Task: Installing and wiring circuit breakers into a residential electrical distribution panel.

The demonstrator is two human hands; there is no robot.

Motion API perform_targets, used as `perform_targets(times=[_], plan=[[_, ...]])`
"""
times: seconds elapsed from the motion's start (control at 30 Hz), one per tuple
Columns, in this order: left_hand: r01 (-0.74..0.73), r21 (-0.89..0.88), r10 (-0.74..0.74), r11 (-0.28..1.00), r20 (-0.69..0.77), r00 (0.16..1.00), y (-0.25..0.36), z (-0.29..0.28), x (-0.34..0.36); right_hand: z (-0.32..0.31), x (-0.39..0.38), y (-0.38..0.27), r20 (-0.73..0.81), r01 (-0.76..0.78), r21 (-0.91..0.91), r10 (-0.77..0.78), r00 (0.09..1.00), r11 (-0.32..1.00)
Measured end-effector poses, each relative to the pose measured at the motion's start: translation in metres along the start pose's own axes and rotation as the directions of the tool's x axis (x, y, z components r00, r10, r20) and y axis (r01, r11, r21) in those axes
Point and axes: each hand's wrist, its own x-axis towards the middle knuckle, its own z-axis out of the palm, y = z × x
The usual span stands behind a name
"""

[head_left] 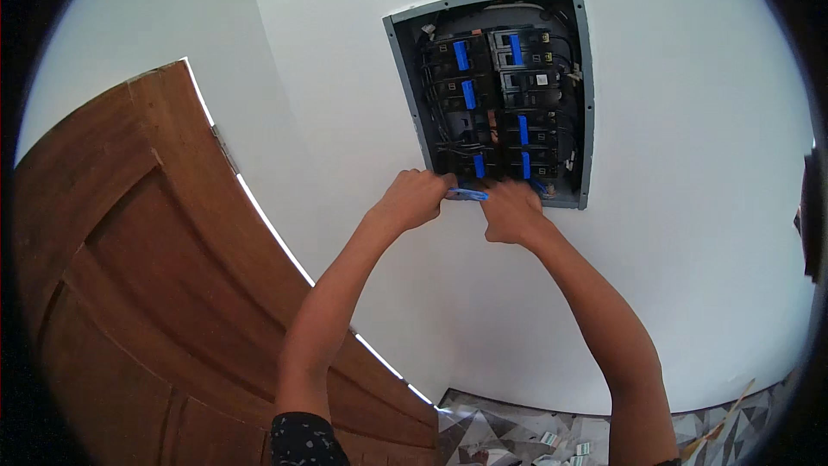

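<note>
Both my hands work at the lower edge of an electrical panel box (pixel 590 121) set into the white wall. My left hand (pixel 416 198) is closed at the lower left corner, thumb and fingers pinching a thin blue strip-like piece (pixel 468 194). That piece stretches across to my right hand (pixel 514 210), whose fingers curl into the bottom of the box; what they hold is hidden. Blue wire (pixel 539 186) shows just beside the right hand. Above sit two columns of black circuit breakers (pixel 530 89), several with blue clips (pixel 469 94) over them.
Dark wires (pixel 434 112) run along the inner sides of the box. A brown wooden panelled door (pixel 172 233) stands at the left. Below, on the patterned floor (pixel 483 414), lie small white-and-green items (pixel 583 449) and a thin wooden stick (pixel 729 414).
</note>
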Motion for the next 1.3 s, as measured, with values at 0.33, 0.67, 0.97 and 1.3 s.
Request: perform_targets(times=[0.33, 0.67, 0.97, 1.3], plan=[[0.054, -0.233, -0.162, 0.971, -0.475, 0.865, 0.019, 0.053, -0.025, 0.001, 0.0, -0.001, -0.037, -0.003, -0.028, 0.002, 0.999, 1.0], [0.036, -0.247, -0.217, 0.968, -0.76, 0.613, 0.035, 0.084, -0.019, 0.008, -0.004, -0.006, -0.245, -0.009, -0.028, 0.001, 0.969, 1.0], [-0.057, -0.36, -0.265, 0.931, -0.777, 0.571, 0.037, 0.095, -0.02, 0.001, 0.001, -0.023, -0.108, -0.077, 0.084, 0.086, 0.99, 0.993], [-0.321, -0.567, -0.363, 0.758, -0.777, 0.514, 0.026, 0.104, -0.017, -0.001, 0.005, -0.006, -0.194, 0.093, 0.067, -0.078, 0.978, 0.993]])
